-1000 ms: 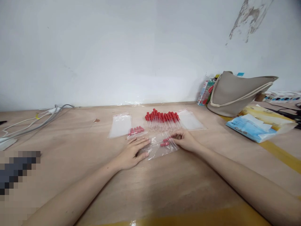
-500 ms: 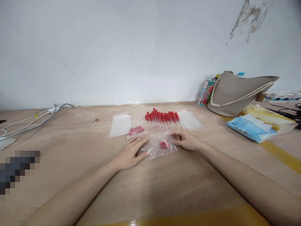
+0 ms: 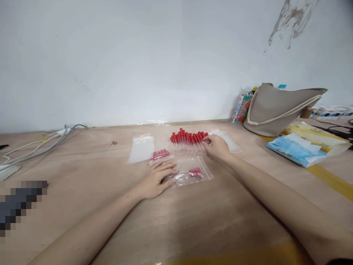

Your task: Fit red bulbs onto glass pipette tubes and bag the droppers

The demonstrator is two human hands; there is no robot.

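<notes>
My left hand point(image 3: 160, 179) lies flat with its fingers spread, pressing on the left end of a clear zip bag point(image 3: 182, 180). Inside that bag is a red-bulbed dropper point(image 3: 195, 171), possibly more than one. At the right end of a row of glass droppers with red rubber bulbs point(image 3: 190, 139), my right hand point(image 3: 216, 146) has thumb and forefinger closed at a red bulb. The fingers partly hide that dropper. Just beyond my left fingers lies another clear bag point(image 3: 162, 159) with several red-bulbed droppers in it.
Flat zip bags point(image 3: 141, 148) lie at the left, with more bags point(image 3: 230, 141) behind my right hand. To the right stand a grey bag point(image 3: 278, 110) and a blue tissue pack point(image 3: 295, 150). Cables point(image 3: 55, 138) run along the far left of the wooden table point(image 3: 220, 217).
My right hand has let go of the zip bag's right edge and moved up and away to the row of droppers. The bag now lies flatter. My left hand stays on it.
</notes>
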